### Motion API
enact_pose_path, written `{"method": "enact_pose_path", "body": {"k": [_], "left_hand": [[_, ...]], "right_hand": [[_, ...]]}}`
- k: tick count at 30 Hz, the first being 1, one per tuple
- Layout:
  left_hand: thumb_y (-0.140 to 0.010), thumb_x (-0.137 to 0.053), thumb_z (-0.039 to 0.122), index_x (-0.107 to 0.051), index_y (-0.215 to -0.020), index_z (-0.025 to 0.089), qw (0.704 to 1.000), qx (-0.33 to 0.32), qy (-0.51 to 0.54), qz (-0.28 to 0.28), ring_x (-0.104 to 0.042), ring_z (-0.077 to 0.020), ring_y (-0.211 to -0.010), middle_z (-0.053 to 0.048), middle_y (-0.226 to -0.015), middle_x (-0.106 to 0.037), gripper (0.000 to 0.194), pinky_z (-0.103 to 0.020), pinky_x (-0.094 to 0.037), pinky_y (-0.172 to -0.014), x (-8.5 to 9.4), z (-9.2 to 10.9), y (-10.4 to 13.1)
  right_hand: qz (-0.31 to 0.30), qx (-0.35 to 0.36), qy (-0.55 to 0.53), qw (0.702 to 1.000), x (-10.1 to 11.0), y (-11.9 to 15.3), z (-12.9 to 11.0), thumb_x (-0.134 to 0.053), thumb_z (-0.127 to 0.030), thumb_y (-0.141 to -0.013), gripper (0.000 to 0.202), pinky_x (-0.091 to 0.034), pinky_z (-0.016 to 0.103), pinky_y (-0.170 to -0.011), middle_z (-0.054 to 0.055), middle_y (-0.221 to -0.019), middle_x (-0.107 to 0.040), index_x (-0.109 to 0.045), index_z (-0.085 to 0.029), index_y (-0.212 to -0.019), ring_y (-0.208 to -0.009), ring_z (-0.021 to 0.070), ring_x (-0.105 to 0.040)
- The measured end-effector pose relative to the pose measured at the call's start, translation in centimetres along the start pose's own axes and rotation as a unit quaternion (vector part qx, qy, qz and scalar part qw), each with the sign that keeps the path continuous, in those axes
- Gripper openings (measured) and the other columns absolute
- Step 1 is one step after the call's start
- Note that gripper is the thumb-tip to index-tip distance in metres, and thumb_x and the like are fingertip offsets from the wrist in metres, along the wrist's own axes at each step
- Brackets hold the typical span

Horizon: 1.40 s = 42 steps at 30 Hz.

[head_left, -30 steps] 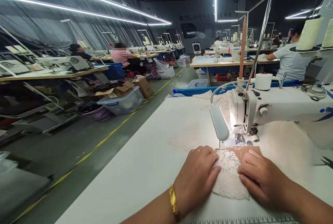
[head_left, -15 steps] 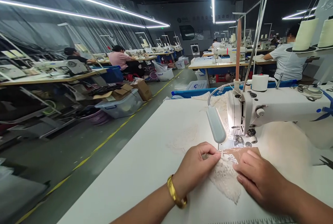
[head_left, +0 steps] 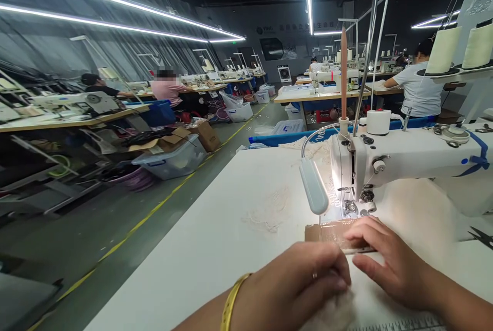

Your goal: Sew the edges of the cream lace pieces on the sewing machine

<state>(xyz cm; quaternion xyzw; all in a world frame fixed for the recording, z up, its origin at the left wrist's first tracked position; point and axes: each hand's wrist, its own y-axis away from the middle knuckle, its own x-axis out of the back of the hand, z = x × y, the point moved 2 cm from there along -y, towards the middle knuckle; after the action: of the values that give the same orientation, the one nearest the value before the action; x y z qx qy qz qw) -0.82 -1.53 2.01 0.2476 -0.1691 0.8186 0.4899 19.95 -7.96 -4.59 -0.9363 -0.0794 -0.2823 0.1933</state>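
Note:
Near the bottom centre, my left hand [head_left: 304, 282], with a gold bangle at the wrist, is closed on cream lace fabric [head_left: 333, 313], which hangs below the fingers and is partly hidden by them. My right hand [head_left: 393, 259] lies spread with its fingertips on a brown, shiny strip [head_left: 331, 232] at the front of the needle area. Behind the strip stands the white sewing machine [head_left: 400, 151], its presser foot [head_left: 349, 209] lit by a lamp. My two hands are close together but apart.
A grey flat lamp head [head_left: 314, 186] hangs left of the needle. Black scissors [head_left: 481, 237] lie at the right edge, and a ruler [head_left: 400, 325] runs along the bottom. More lace [head_left: 304, 145] lies behind the machine. People sit at other machines further back.
My left hand has pulled the lace down toward me, off the brown strip, uncovering its left part. My right hand's fingers have spread. The view has shifted slightly.

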Motion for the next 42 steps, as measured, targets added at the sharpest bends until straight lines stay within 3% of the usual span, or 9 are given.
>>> {"method": "enact_pose_path", "body": {"k": [2,5,7,9,12,17,21,29,42], "left_hand": [[-0.1,-0.055,0.025,-0.068,-0.091,0.024,0.999,-0.021,0.007,-0.035,-0.064,-0.0153,-0.075,0.0,-0.085,-0.073,0.015,-0.025,-0.05,-0.07,-0.2,0.7,-0.3],[-0.1,-0.052,0.028,-0.067,-0.092,0.022,1.0,0.0,-0.016,0.01,-0.065,-0.0168,-0.08,-0.002,-0.091,-0.074,0.017,-0.027,-0.05,-0.073,0.1,-0.1,-1.6],[-0.1,-0.05,0.032,-0.066,-0.091,0.021,0.999,0.02,-0.021,0.04,-0.064,-0.017,-0.078,-0.002,-0.089,-0.073,0.021,-0.028,-0.049,-0.072,0.2,-1.1,-2.3],[-0.1,-0.048,0.034,-0.065,-0.089,0.021,0.997,0.037,-0.018,0.064,-0.062,-0.0165,-0.074,-0.002,-0.085,-0.071,0.024,-0.028,-0.048,-0.069,0.4,-1.9,-2.8],[-0.097,-0.049,0.038,-0.067,-0.092,0.022,0.993,0.071,-0.009,0.096,-0.064,-0.0184,-0.077,-0.002,-0.087,-0.072,0.025,-0.029,-0.048,-0.069,0.4,-2.4,-2.9],[-0.088,-0.062,0.047,-0.073,-0.095,0.023,0.988,0.11,0.017,0.103,-0.068,-0.0228,-0.089,-0.003,-0.095,-0.076,0.027,-0.031,-0.051,-0.077,-0.1,-3.0,-3.2],[-0.087,-0.063,0.047,-0.072,-0.08,0.021,0.987,0.123,0.034,0.101,-0.064,-0.0196,-0.076,-0.002,-0.081,-0.073,0.028,-0.028,-0.047,-0.069,-0.5,-3.8,-3.5],[-0.084,-0.067,0.048,-0.075,-0.078,0.02,0.979,0.148,0.085,0.11,-0.062,-0.0183,-0.072,-0.002,-0.077,-0.073,0.03,-0.026,-0.046,-0.066,-0.4,-4.2,-3.3],[-0.089,-0.063,0.049,-0.075,-0.077,0.019,0.985,0.134,0.071,0.086,-0.06,-0.017,-0.071,-0.002,-0.075,-0.072,0.035,-0.025,-0.045,-0.065,-0.4,-3.9,-3.1]], "right_hand": [[-0.039,-0.043,-0.123,0.991,0.6,0.0,-0.2,-0.041,-0.07,-0.104,0.055,-0.051,0.041,-0.091,0.01,-0.121,-0.063,-0.064,-0.025,-0.125,-0.101,0.0254,-0.057],[-0.109,-0.074,-0.232,0.964,0.7,-0.2,-0.4,-0.044,-0.087,-0.092,0.071,-0.051,0.04,-0.09,0.007,-0.115,-0.063,-0.066,-0.026,-0.123,-0.099,0.0249,-0.057],[-0.091,-0.111,-0.212,0.967,0.6,-0.4,0.0,-0.058,-0.081,-0.09,0.063,-0.05,0.038,-0.087,0.005,-0.112,-0.06,-0.066,-0.026,-0.118,-0.095,0.0233,-0.055],[-0.049,-0.151,-0.162,0.974,0.3,-0.6,0.6,-0.066,-0.065,-0.093,0.043,-0.049,0.037,-0.086,0.005,-0.109,-0.058,-0.067,-0.024,-0.107,-0.092,0.0221,-0.055],[-0.015,-0.174,-0.121,0.977,-0.2,-0.7,1.3,-0.063,-0.046,-0.097,0.023,-0.049,0.037,-0.085,0.004,-0.102,-0.058,-0.063,-0.023,-0.096,-0.09,0.0212,-0.055],[0.002,-0.167,-0.083,0.982,-0.3,-0.9,1.2,-0.063,-0.036,-0.096,0.014,-0.046,0.032,-0.076,0.001,-0.093,-0.057,-0.06,-0.023,-0.093,-0.083,0.0194,-0.053],[0.011,-0.17,-0.083,0.982,-0.2,-0.9,0.9,-0.065,-0.035,-0.094,0.013,-0.043,0.03,-0.072,0.0,-0.087,-0.055,-0.062,-0.022,-0.095,-0.082,0.0191,-0.05],[0.021,-0.172,-0.17,0.97,0.0,-1.1,0.6,-0.067,-0.041,-0.095,0.023,-0.038,0.028,-0.065,-0.003,-0.083,-0.05,-0.064,-0.021,-0.105,-0.071,0.0145,-0.045],[0.051,-0.166,-0.208,0.963,0.0,-1.2,0.7,-0.067,-0.042,-0.096,0.023,-0.035,0.028,-0.066,-0.004,-0.079,-0.048,-0.058,-0.021,-0.089,-0.073,0.0147,-0.043]]}}
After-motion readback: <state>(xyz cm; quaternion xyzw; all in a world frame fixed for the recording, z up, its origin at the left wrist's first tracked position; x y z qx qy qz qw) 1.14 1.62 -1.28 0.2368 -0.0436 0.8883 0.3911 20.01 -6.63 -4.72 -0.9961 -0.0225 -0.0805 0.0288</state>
